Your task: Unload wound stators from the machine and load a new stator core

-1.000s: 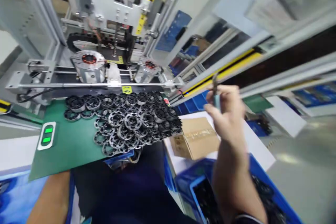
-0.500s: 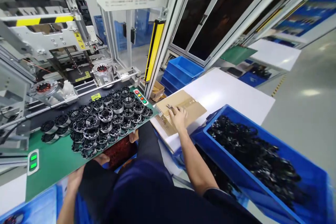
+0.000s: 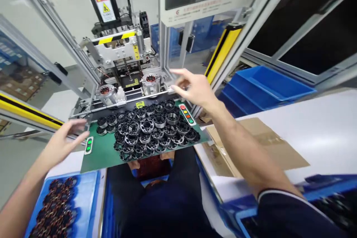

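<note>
Our right hand (image 3: 196, 89) is raised with the grip spread wide, fingers apart and holding nothing. It hangs above the far right corner of the green mat (image 3: 107, 152), just over the button strip (image 3: 187, 114). The piled black rings (image 3: 152, 132) lie just below and to the near left of that grip, not touched by it. The fixture (image 3: 150, 81) with its copper winding stands just beyond the fingertips.

Our left hand (image 3: 63, 141) also shows a loose, open grip, palm turned inward, empty. It hovers at the mat's left edge, right beside the green indicator lights (image 3: 88, 145); we cannot tell whether the fingers graze the edge. A blue tray (image 3: 89, 193) of wound parts sits below that grip, nearer to us.

Half a second ago the right hand rested flat on the cardboard (image 3: 262, 145) off to the right; now it has lifted away and swung over the rings, and the cardboard lies bare behind the forearm. The left hand, then low under the mat's near edge, has come up beside it. The view has turned toward the machine.
</note>
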Motion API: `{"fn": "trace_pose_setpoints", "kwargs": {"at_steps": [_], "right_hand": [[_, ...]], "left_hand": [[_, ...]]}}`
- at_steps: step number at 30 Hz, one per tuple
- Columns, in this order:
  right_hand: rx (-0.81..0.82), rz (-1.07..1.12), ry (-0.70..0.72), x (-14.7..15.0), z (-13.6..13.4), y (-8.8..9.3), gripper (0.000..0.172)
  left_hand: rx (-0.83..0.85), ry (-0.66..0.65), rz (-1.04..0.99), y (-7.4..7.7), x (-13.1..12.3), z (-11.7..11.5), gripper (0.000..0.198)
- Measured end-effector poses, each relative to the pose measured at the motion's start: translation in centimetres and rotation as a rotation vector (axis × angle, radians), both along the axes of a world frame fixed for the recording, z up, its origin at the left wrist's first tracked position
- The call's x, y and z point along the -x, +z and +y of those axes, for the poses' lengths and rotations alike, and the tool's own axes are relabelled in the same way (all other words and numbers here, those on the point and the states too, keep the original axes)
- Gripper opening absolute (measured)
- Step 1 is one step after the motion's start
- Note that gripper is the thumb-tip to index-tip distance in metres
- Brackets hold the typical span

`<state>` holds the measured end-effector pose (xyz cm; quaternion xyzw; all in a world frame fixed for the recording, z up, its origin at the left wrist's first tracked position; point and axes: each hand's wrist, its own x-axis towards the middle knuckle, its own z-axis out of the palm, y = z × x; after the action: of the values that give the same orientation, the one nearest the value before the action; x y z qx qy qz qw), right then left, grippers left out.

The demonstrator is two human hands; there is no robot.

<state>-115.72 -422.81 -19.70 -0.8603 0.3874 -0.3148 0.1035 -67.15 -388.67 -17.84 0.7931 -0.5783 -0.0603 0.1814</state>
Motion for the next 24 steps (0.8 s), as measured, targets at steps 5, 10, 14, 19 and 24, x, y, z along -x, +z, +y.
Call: {"fn": "trace_pose_setpoints", "kwargs": {"at_steps": [5, 10, 14, 19, 24], "right_hand": [[-0.119, 0.52, 0.121, -13.5, -8.3, 3.8, 0.086], [-0.326, 0.907, 0.128, -19.2, -13.5, 1.3, 0.034], [-0.513, 1.09, 0.089, -20.5, -16.2, -0.5, 0.031], [-0.675, 1.191, 0.07, -21.8, -18.5, -1.6, 0.025], [-0.73, 1.201, 0.039, -22.6, -19.6, -2.3, 0.023]], "left_hand": [[-0.028, -0.004, -0.275, 1.8, -3.9, -16.1, 0.087], [-0.163, 0.056, -0.353, -1.4, -7.1, -23.3, 0.072], [-0.177, 0.013, -0.43, -1.7, -6.8, -25.3, 0.074], [-0.291, 0.0, -0.447, -1.9, -6.1, -28.3, 0.074], [-0.52, 0.067, -0.376, -3.1, -5.7, -29.9, 0.083]]}}
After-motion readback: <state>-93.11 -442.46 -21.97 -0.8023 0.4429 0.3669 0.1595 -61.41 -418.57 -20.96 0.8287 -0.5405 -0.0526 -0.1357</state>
